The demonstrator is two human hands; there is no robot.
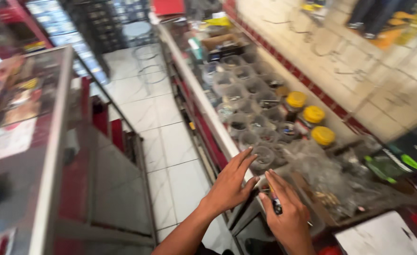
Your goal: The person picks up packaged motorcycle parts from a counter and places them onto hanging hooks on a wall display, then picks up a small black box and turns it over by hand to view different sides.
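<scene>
My left hand [231,182] rests flat, fingers spread, on the front edge of a long workbench [196,92], its fingertips close to a small clear round container [263,157]. My right hand [286,212] sits just to its right and grips a small dark tool or pen [277,204] between thumb and fingers. Both hands are over the bench's near end, beside crumpled clear plastic bags [319,172]. The picture is motion-blurred.
Rows of several clear cups [246,101] holding small parts fill the bench, with three yellow-lidded jars [313,114] by the tiled wall. A glass display counter [26,127] stands on the left. A white tiled aisle [163,141] runs between them toward a stool [137,30]. White paper [383,236] lies at lower right.
</scene>
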